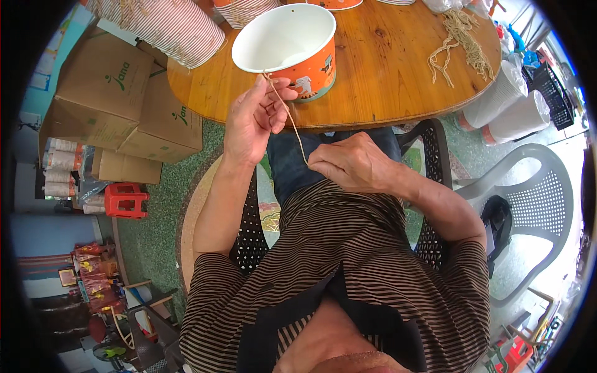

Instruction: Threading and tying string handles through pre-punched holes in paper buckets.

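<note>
An orange paper bucket (pixel 317 71) with a white inside and cartoon animal prints stands tilted at the table's near edge. My left hand (pixel 255 118) is at its near rim, its thumb and index finger pinching a thin tan cord (pixel 297 133) where the cord meets the rim. From there the cord runs down to my right hand (pixel 351 163), held above my lap with the fingers closed round the cord's lower end. The cord looks fairly straight between the two hands. A small dark hole shows in the bucket's far wall near the rim.
Stacks of paper buckets (pixel 168 28) lie at the table's far left. A bundle of tan cords (pixel 463 43) rests on the wooden table (pixel 385 74) at the right. Cardboard boxes (pixel 102 81) stand at left, a grey plastic chair (pixel 535 199) and wrapped bucket stacks (pixel 516 112) at right.
</note>
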`<state>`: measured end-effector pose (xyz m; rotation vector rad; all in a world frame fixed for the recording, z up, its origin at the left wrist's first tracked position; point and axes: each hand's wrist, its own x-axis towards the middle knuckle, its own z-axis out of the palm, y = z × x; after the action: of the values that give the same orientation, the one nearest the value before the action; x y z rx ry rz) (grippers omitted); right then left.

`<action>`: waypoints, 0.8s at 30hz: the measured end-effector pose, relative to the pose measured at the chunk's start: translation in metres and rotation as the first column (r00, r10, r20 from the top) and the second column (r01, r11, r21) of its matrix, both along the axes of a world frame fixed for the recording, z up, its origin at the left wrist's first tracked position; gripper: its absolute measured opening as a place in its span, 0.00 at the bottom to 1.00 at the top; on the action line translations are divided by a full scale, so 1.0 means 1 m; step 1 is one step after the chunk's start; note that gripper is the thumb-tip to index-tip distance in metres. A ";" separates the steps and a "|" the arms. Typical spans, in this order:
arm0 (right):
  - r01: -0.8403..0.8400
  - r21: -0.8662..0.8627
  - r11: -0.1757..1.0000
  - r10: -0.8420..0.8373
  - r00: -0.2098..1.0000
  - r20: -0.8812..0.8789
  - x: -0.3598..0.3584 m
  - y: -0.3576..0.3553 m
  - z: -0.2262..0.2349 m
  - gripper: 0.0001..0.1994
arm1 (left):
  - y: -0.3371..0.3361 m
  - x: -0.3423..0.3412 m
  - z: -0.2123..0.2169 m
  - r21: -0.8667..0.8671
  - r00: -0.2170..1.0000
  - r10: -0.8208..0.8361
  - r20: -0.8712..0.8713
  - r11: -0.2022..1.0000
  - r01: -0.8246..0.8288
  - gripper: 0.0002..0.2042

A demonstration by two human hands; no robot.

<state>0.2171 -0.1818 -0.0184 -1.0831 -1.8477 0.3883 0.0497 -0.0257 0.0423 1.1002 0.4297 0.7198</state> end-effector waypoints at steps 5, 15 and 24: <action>-0.002 -0.003 1.000 0.002 1.000 0.017 -0.002 0.000 -0.006 0.04 | 0.011 0.004 -0.003 0.087 0.990 0.125 -0.066 0.989 -0.119 0.14; -0.055 -0.061 0.997 0.058 0.997 0.050 0.009 0.000 0.005 0.04 | 0.013 0.003 -0.004 0.650 0.869 0.442 -0.222 0.731 -0.205 0.10; 0.024 -0.238 0.971 -0.032 0.999 -0.032 0.027 -0.001 0.025 0.05 | -0.021 0.006 0.029 0.965 0.706 0.661 0.256 -0.127 -0.231 0.16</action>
<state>0.2439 -0.1828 0.0070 -1.2536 -1.7845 0.6205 0.0562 -0.0464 0.0714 2.5680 0.6469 1.6576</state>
